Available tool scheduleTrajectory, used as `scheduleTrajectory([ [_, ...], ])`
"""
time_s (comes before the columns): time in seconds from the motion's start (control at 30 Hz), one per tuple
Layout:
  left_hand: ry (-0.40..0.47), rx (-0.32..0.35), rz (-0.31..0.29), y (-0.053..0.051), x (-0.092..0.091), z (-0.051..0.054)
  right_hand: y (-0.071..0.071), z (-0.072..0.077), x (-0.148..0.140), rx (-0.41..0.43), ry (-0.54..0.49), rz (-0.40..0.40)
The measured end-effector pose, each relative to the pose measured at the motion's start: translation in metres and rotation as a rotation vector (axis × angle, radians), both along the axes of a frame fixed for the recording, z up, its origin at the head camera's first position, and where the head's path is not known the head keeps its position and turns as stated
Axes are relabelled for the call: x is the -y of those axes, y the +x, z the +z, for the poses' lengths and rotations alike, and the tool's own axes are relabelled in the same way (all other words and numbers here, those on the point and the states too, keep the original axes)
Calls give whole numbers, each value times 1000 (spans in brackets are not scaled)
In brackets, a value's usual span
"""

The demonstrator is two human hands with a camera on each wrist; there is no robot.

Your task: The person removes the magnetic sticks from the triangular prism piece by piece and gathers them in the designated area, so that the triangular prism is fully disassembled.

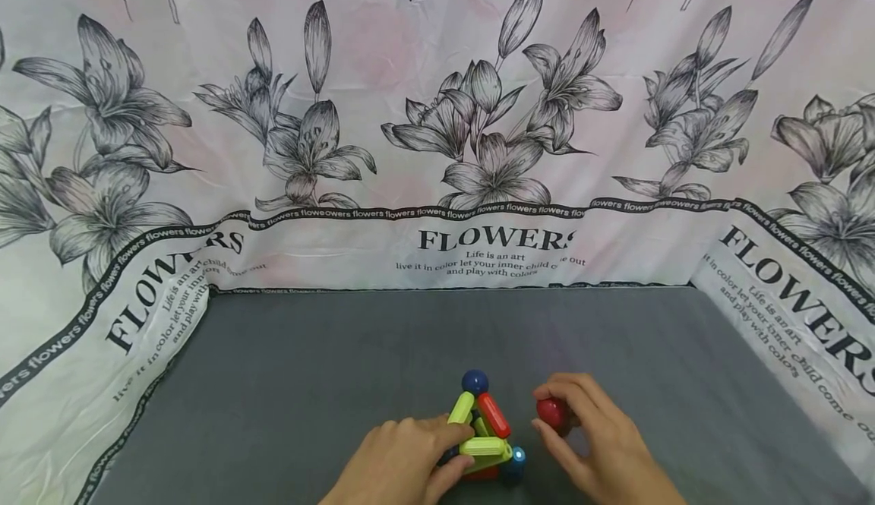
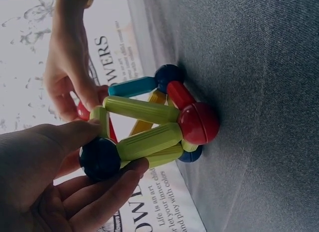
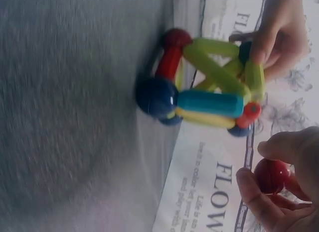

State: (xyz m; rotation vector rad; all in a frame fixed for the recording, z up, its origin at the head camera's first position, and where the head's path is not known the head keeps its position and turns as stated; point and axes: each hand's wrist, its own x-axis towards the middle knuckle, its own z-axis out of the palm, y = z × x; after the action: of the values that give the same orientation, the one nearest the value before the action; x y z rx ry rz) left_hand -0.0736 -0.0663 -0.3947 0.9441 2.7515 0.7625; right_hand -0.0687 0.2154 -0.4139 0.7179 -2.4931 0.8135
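Observation:
A frame of coloured rods and balls stands on the dark table, with a blue ball (image 1: 475,382) at its top in the head view. My left hand (image 1: 403,459) grips it at a dark blue ball (image 2: 100,159) and the yellow-green rod (image 2: 150,141) beside it. A red ball (image 2: 199,123) and another dark blue ball (image 3: 156,97) rest at its base, and a teal rod (image 3: 210,103) rises from the latter. To the right, my right hand (image 1: 604,444) holds a loose red ball (image 3: 271,175) between thumb and fingers, apart from the frame.
The grey tabletop (image 1: 307,361) spreads around both hands. Behind it and along both sides hangs a pale cloth (image 1: 369,250) with printed flowers and lettering.

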Motion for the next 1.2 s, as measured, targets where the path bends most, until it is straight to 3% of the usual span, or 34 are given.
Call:
scheduleTrajectory([
  [0.1, 6, -6, 0, 0, 0, 2, -8, 1, -7, -29, -3, 20],
  [0.3, 15, 12, 12, 2, 1, 4, -27, 2, -17, -48, 38, -71],
  [0.67, 16, -9, 11, 3, 6, 0, -78, -10, -48, -127, 114, -164],
  [0.93, 16, -43, 6, 5, 7, 0, -113, -16, -68, -75, 193, -214],
  [1.07, 5, -19, 13, 3, 7, 1, -135, -15, -76, -94, 221, -194],
  [1.2, -9, 9, 20, 2, 6, 2, -154, -15, -83, -37, 236, -194],
])
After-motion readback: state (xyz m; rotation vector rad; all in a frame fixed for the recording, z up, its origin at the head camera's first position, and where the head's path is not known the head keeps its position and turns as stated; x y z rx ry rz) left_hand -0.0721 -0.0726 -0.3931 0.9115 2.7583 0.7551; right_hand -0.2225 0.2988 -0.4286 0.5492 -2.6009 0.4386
